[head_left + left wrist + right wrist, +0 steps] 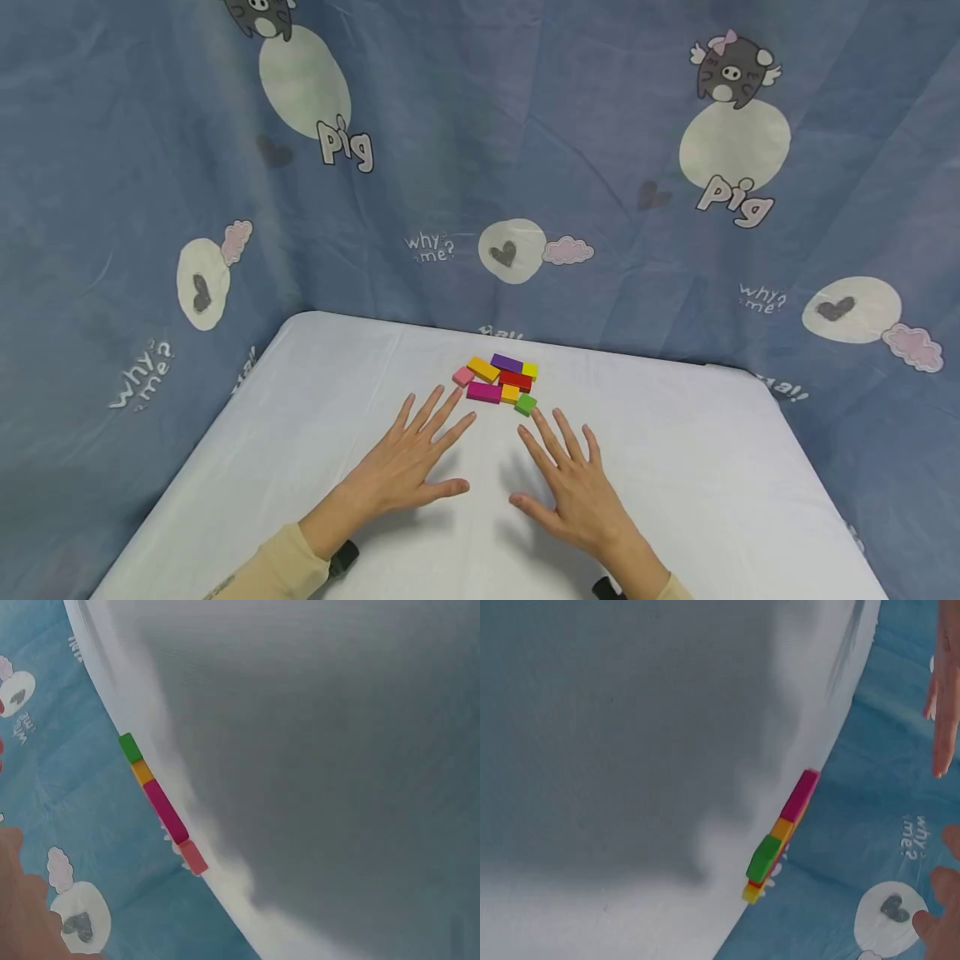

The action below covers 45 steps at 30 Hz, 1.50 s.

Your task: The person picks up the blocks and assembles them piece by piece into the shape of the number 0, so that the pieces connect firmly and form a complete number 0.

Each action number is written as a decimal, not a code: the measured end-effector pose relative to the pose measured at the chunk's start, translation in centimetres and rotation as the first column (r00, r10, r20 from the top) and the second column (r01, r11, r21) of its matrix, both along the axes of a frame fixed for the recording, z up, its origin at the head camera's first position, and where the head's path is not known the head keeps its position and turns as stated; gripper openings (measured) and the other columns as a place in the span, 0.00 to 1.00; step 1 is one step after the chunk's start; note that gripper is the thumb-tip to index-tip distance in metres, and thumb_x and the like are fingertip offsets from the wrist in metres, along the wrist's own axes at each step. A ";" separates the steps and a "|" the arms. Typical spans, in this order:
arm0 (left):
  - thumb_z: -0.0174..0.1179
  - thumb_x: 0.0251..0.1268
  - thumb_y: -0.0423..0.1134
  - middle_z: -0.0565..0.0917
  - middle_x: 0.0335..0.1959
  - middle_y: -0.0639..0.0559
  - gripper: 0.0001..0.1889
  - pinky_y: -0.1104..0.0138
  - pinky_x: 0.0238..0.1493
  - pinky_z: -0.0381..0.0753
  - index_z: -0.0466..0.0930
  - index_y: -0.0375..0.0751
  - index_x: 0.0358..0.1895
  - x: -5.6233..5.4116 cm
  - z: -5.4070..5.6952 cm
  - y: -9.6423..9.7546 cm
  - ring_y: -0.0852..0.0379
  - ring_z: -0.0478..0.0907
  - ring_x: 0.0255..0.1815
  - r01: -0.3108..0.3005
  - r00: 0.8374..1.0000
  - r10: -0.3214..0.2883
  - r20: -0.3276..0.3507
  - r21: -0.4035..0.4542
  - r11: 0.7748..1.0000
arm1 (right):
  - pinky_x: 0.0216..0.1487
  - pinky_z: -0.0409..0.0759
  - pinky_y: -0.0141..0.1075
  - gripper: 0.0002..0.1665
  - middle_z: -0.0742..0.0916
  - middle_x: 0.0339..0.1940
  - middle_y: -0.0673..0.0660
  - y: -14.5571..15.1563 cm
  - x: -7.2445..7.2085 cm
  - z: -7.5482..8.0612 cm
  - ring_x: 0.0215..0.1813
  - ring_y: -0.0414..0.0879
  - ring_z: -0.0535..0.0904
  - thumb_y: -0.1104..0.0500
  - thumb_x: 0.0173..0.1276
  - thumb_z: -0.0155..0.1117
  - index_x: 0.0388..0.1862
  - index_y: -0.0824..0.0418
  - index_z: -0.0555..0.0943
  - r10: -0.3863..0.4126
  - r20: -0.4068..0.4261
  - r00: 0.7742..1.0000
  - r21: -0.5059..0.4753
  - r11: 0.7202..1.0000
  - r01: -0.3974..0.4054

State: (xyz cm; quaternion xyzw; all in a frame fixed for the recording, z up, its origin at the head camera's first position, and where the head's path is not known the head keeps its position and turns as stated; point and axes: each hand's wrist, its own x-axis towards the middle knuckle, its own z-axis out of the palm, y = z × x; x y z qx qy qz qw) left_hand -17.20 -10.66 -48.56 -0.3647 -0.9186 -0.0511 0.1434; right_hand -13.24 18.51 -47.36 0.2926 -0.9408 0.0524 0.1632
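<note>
A loose cluster of coloured blocks lies on the white table: a purple block (507, 363), a long orange one, a small yellow one, a red block (515, 381), a pink block (463, 377), a magenta block (484, 392), a small orange one and a green block (526, 404). My left hand (408, 462) hovers palm down with fingers spread, its fingertips just short of the pink and magenta blocks. Likewise spread and holding nothing, my right hand (576, 492) has its fingertips close to the green block. Both hands cast shadows on the cloth.
White cloth covers the table (675, 450), whose far edge runs just behind the blocks. A blue curtain (465, 150) with cartoon pig prints hangs around the back and sides. Dark wrist devices (343, 560) show beneath the forearms.
</note>
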 end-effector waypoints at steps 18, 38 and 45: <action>0.43 0.70 0.68 0.55 0.78 0.48 0.40 0.41 0.69 0.55 0.56 0.47 0.77 -1.3 -0.8 -0.1 0.47 0.51 0.77 -0.004 0.978 -0.013 0.208 0.078 0.997 | 0.64 0.64 0.58 0.36 0.71 0.72 0.56 -0.1 -1.7 -1.4 0.68 0.53 0.68 0.36 0.71 0.55 0.72 0.51 0.69 -0.013 0.153 0.988 -0.140 0.990 0.035; 0.54 0.72 0.54 0.73 0.67 0.46 0.29 0.48 0.62 0.70 0.72 0.40 0.68 -4.3 -0.8 0.4 0.48 0.69 0.67 -0.059 0.931 0.018 0.365 0.101 0.993 | 0.56 0.75 0.54 0.29 0.79 0.63 0.58 -0.6 -4.1 -2.7 0.61 0.55 0.76 0.46 0.71 0.61 0.66 0.56 0.75 -0.069 0.288 0.955 -0.218 0.966 0.135; 0.53 0.72 0.55 0.68 0.71 0.47 0.31 0.47 0.64 0.68 0.68 0.40 0.70 -5.7 -1.7 0.8 0.48 0.65 0.70 -0.056 0.905 0.009 0.425 0.099 0.993 | 0.55 0.76 0.55 0.28 0.78 0.62 0.60 -0.7 -5.0 -3.0 0.62 0.56 0.75 0.49 0.71 0.62 0.66 0.60 0.75 -0.094 0.301 0.949 -0.242 0.955 0.171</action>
